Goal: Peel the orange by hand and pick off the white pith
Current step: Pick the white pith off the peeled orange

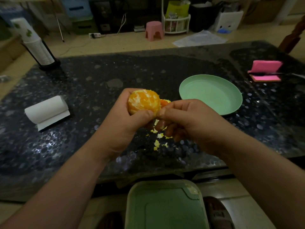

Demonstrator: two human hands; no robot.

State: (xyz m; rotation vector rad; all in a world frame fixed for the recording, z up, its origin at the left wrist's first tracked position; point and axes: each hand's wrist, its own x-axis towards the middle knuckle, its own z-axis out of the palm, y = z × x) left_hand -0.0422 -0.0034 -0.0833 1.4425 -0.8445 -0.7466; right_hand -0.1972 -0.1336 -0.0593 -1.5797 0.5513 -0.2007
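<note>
Your left hand (130, 119) grips the orange (144, 103) just above the middle of the dark speckled table (99, 83), lifted clear of the top. The fingers curl round the fruit from its far side, at about 10 o'clock on it, and your thumb presses on the near face at about 5 o'clock. The side turned up towards you is bare of rind, with orange flesh patched with white pith.

Your right hand (186, 118) comes in from 3 o'clock. Its thumb and forefinger are closed in a pinch right at the fruit's edge, at about 4 o'clock, tip to tip with your left thumb. You cannot tell what lies between them, because the fingertips cover it. The other fingers are curled under the palm. A strip of orange peel (164, 102) shows just behind the forefinger, at 3 o'clock on the fruit and touching it.

Pith scraps (159, 139), pale yellow and white, lie scattered on the table at 6 o'clock from the orange, below the right fingers.

A green plate (211, 94) sits near your right hand, at 2 o'clock from the orange. A roll of white paper (47, 111) lies on its side well out at 9 o'clock. A stack of cups (35, 43) stands at the table's far corner, at 10 o'clock. A pink sponge (265, 70) is near the far right edge at 2 o'clock, beyond the plate. A green tray (165, 205) lies below the table's near edge at 6 o'clock.
</note>
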